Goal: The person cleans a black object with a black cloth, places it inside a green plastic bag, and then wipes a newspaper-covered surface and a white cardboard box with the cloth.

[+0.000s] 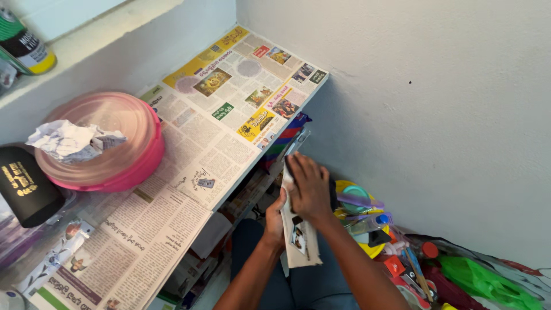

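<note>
Below the shelf edge both my hands hold a folded sheet of paper, whitish with small printed pictures. My left hand grips it from underneath at its left side. My right hand lies flat over its upper part, fingers pointing up and left. The paper's top end is hidden under my right hand. My forearms come up from the bottom of the view, over my dark trousers.
A shelf lined with newspaper runs along the wall. On it stand a pink lidded round container with crumpled paper on top and a black cap. Bottles, tools and a green bag clutter the floor at right.
</note>
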